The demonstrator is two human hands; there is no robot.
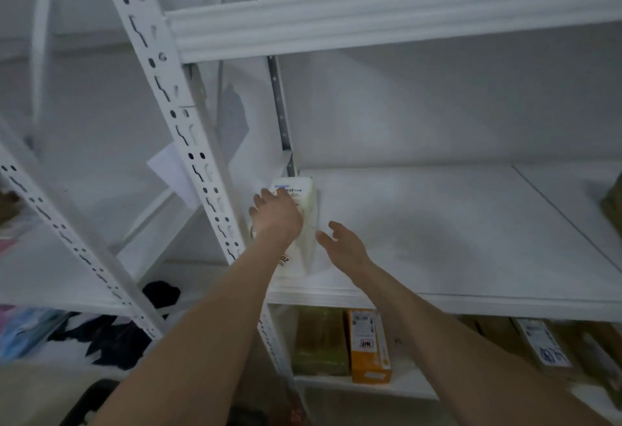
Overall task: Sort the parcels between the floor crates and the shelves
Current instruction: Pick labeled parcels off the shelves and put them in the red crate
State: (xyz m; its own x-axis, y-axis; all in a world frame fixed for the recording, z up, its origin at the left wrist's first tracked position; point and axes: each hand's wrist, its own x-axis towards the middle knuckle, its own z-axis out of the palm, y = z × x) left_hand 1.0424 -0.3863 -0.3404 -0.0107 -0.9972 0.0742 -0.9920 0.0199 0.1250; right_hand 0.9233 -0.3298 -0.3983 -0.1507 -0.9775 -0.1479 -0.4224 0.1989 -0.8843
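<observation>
The white parcel (309, 223) stands on the shelf (437, 223) at its left end, near the front edge and just beside the perforated upright (202, 173). The left hand (277, 215) rests palm-down on the parcel's top, its grip spread flat, pressing rather than pinching. The right hand (343, 244) hovers just beside the parcel's right face, grip spread and holding nothing. The placing would go best with a square push back along the left end, the right hand steadying that tall face against tipping.
</observation>
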